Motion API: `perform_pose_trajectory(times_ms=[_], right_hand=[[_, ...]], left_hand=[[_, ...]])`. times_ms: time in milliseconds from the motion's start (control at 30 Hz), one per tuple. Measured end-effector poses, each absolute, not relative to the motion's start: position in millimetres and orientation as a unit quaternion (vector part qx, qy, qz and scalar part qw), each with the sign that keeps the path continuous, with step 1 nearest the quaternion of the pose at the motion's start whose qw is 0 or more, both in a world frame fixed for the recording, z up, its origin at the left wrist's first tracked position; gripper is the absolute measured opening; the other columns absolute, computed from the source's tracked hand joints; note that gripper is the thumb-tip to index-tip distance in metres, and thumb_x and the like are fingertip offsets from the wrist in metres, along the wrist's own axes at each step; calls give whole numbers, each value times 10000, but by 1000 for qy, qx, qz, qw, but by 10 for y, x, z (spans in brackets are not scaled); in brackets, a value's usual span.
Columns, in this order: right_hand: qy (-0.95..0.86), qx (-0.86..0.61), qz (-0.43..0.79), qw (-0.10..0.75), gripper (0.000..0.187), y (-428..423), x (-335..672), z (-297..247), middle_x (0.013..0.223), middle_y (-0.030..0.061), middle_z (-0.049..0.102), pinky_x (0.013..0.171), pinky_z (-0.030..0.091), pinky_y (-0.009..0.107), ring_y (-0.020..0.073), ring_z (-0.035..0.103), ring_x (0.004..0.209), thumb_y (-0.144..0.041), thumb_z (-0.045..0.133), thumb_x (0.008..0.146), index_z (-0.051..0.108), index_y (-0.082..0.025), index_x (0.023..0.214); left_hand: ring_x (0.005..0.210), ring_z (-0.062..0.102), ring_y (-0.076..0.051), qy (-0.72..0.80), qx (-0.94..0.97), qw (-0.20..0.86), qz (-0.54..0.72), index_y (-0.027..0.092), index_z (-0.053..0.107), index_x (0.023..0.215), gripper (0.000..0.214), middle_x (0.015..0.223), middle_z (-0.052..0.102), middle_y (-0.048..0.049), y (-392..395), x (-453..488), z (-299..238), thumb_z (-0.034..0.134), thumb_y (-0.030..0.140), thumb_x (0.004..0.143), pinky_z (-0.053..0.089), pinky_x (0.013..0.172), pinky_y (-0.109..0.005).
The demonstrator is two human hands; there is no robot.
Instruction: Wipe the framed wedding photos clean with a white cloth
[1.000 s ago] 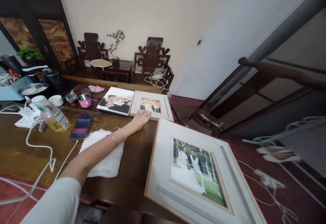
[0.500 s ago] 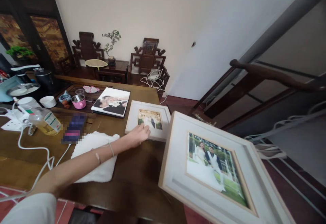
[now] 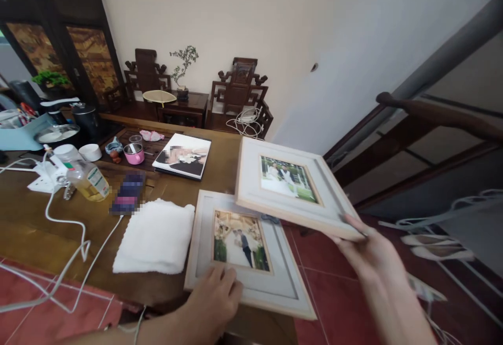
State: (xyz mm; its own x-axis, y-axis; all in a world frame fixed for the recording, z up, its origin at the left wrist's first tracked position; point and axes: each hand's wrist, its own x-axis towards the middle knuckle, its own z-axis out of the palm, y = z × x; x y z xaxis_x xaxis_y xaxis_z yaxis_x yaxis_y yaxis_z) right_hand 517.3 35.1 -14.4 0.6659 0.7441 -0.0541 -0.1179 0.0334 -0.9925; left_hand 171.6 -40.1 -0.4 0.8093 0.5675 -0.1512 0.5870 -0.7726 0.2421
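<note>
My right hand (image 3: 363,248) grips the near right corner of a white picture frame (image 3: 249,175), with thumb on top and fingers underneath. It holds this frame over the table's right end, and its photo shows a couple on a lawn. Closer to me lies a second white picture frame (image 3: 202,230) with a wedding photo in warm tones. My left hand (image 3: 218,295) is closed on its near edge, fingers curled over the border. The raised frame covers the far right part of the lower one. A folded white towel (image 3: 157,237) lies to the left of the lower frame.
On the wooden table (image 3: 223,169) are a photo album (image 3: 184,154), a pink cup (image 3: 134,154), a phone (image 3: 129,193), a bottle of yellow liquid (image 3: 92,180) and a power strip (image 3: 43,177) with white cables. A dark wooden chair (image 3: 428,120) stands at the right.
The lower frame has come nearer, with my left hand on its near edge. The upper frame has moved away from me and to the left. My right hand now shows.
</note>
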Motion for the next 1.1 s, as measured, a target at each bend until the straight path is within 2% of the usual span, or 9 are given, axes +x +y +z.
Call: perform_pose_trajectory(times_ms=[100, 233, 467, 667, 767, 833, 933, 1000, 1100], right_hand=[[-132, -579, 441, 673, 72, 835, 4917, -35, 1015, 133, 701, 787, 606, 465, 276, 669, 988, -117, 578, 757, 634, -148, 789], [-96, -561, 496, 656, 152, 1319, 4770, -229, 884, 86, 678, 716, 630, 445, 210, 676, 860, -39, 489, 776, 595, -148, 772], [-103, -563, 492, 656, 127, 1748, 4639, -593, 822, 53, 638, 702, 626, 428, 170, 651, 752, -9, 549, 746, 580, -129, 723], [-122, -559, 494, 655, 119, 1895, 4648, -716, 788, 39, 644, 713, 620, 439, 164, 649, 744, -14, 579, 740, 584, -131, 720], [-147, -553, 517, 637, 127, 1930, 4640, -758, 761, 29, 646, 706, 621, 437, 163, 652, 713, -11, 593, 726, 595, -137, 743], [-160, -547, 531, 627, 126, 1934, 4602, -770, 759, 27, 653, 706, 622, 428, 161, 653, 695, -21, 597, 728, 603, -143, 759], [-195, -569, 511, 613, 105, 1941, 4519, -771, 774, 27, 665, 714, 619, 413, 158, 654, 694, -54, 602, 734, 607, -154, 766], [-225, -601, 479, 598, 91, 1962, 4481, -769, 773, 26, 669, 727, 611, 422, 173, 658, 724, -87, 634, 715, 606, -162, 759], [-243, -631, 436, 594, 169, 1959, 4458, -730, 846, 39, 684, 827, 574, 434, 215, 657, 875, -139, 700, 662, 625, -170, 809]], left_hand=[[1028, 491, -276, 355, 923, 148, -3, 139, 530, 1126, 327, 1111, 547, -119, -474, 1639, -143, 537, 86, 804, 448, 897, -410], [940, 494, -242, 391, 907, 126, 90, 183, 515, 1130, 373, 1019, 559, -72, -552, 1557, -399, 571, 69, 779, 446, 830, -387], [807, 479, -195, 370, 904, 58, 208, 181, 528, 1047, 269, 887, 538, -42, -576, 1493, -635, 635, 159, 801, 408, 696, -320], [772, 515, -190, 352, 895, 59, 269, 180, 539, 1104, 300, 871, 581, -37, -550, 1453, -626, 623, 128, 821, 446, 665, -309], [862, 558, -191, 330, 892, 115, 286, 172, 536, 1138, 313, 962, 612, -62, -543, 1320, -429, 558, 74, 841, 502, 751, -299], [1023, 558, -198, 339, 882, 143, 294, 176, 522, 1199, 378, 1104, 605, -90, -541, 1131, -263, 469, 29, 855, 503, 875, -300], [1261, 449, -229, 440, 847, 109, 279, 198, 454, 1343, 562, 1330, 513, -111, -529, 747, -130, 379, -18, 830, 434, 1030, -370], [1319, 396, -263, 503, 826, 65, 245, 210, 395, 1413, 642, 1406, 459, -113, -499, 501, -175, 381, -9, 810, 400, 1061, -436], [1249, 458, -297, 541, 813, 25, 215, 199, 428, 1384, 645, 1350, 505, -123, -404, 257, -365, 419, 19, 764, 427, 1005, -480]])
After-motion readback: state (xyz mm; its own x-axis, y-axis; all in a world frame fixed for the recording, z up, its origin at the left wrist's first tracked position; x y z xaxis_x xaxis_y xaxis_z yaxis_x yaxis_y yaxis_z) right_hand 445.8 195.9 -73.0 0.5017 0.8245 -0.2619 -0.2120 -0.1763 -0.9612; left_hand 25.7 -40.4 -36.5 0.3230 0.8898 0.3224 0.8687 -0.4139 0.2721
